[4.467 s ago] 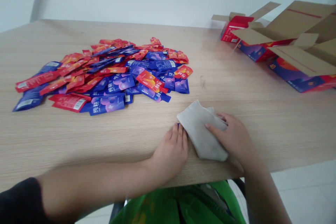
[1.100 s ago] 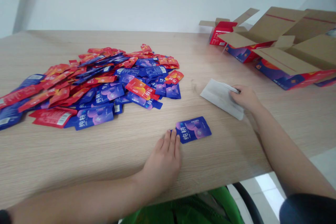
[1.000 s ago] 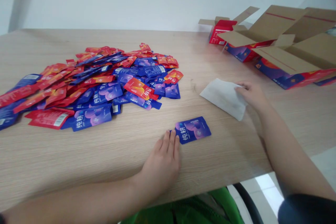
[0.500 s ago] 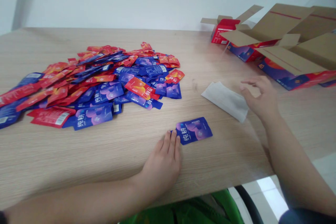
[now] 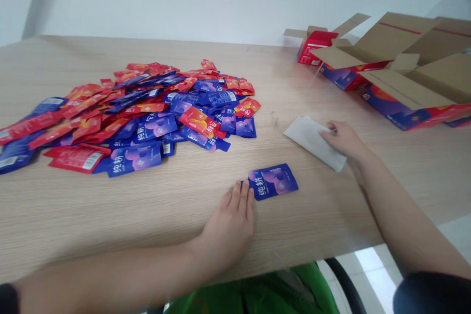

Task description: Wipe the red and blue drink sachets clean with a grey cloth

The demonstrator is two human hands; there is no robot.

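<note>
sachet point(image 5: 273, 181): blue to violet, purple blotches, white characters.
cloth point(image 5: 314, 141): plain off-white.
pile point(image 5: 140, 108), 10 o'clock: red, orange and blue, some white barcode labels.
table point(image 5: 110, 216): pale wood grain.
boxes point(image 5: 399, 108), 2 o'clock: red and blue outside, brown flaps, red stripe.
fabric point(image 5: 265, 299), 6 o'clock: green.

left hand point(image 5: 230, 225) flat, touching blue sachet point(image 5: 273, 181) | right hand point(image 5: 341, 138) on white cloth point(image 5: 312, 140) | sachet pile point(image 5: 136, 108) beyond

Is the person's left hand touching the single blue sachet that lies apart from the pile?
Touching. In the head view the fingertips of the left hand overlap the left edge of the blue sachet, no gap.
</note>
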